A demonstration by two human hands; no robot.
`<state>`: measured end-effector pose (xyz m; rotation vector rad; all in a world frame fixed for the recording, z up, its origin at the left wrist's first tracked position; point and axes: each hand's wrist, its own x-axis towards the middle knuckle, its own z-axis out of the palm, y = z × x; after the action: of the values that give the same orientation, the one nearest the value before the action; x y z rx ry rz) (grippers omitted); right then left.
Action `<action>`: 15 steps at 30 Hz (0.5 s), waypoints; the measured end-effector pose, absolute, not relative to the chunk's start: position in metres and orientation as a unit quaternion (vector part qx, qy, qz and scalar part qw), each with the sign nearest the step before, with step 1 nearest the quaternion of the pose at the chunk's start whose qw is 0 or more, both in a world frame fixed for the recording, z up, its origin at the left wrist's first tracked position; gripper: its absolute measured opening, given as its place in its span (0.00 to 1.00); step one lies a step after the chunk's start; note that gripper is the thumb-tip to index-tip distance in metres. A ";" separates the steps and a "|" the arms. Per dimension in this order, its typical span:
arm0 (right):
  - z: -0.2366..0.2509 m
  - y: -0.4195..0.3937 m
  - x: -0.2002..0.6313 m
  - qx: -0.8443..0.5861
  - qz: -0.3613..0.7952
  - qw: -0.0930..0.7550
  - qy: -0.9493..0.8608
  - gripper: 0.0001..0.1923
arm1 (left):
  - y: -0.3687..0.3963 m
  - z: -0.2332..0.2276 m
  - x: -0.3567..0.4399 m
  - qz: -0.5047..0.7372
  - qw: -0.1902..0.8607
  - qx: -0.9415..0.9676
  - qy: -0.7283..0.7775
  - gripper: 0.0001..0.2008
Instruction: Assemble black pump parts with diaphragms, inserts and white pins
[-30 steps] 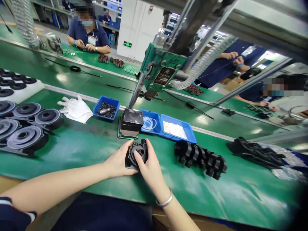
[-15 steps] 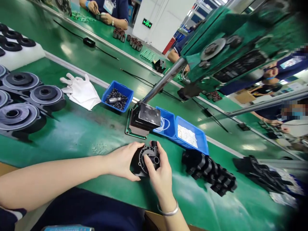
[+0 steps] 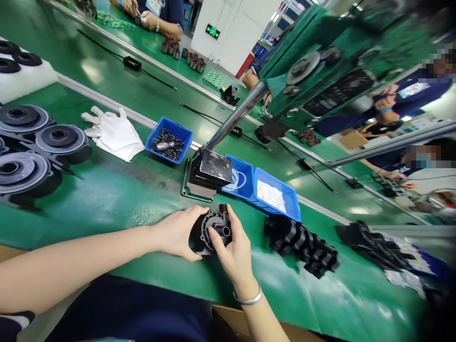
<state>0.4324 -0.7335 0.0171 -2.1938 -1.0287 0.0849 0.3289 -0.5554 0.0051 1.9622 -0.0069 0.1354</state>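
Between my hands is a black plastic pump housing with a round ribbed cover and two pipe stubs, one pointing away from me and one facing up. My left hand is curled round its left side, thumb toward me. On the right, my right hand grips the cover, with its thumb on top by the upward stub and its fingers along the far side. The underside is hidden. Just beyond stands the black block on the base of a green bench press.
Left lie several round black housings and a white glove. Blue bins hold small black parts, white rings and small white pieces. Black moulded parts sit to the right. Co-workers work across the green bench.
The whole scene has shifted slightly left and up in view. Both hands keep the same hold on the pump housing, with no clear movement between its parts.
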 end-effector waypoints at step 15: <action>0.054 -0.746 0.403 -0.914 0.022 0.231 -0.333 0.53 | -0.573 -0.039 0.317 0.142 0.339 0.930 -0.026 0.48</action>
<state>0.4031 -0.7456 0.0539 -2.5137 -0.9155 0.0595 0.3170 -0.5730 -0.0393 2.4208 -0.0674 0.3698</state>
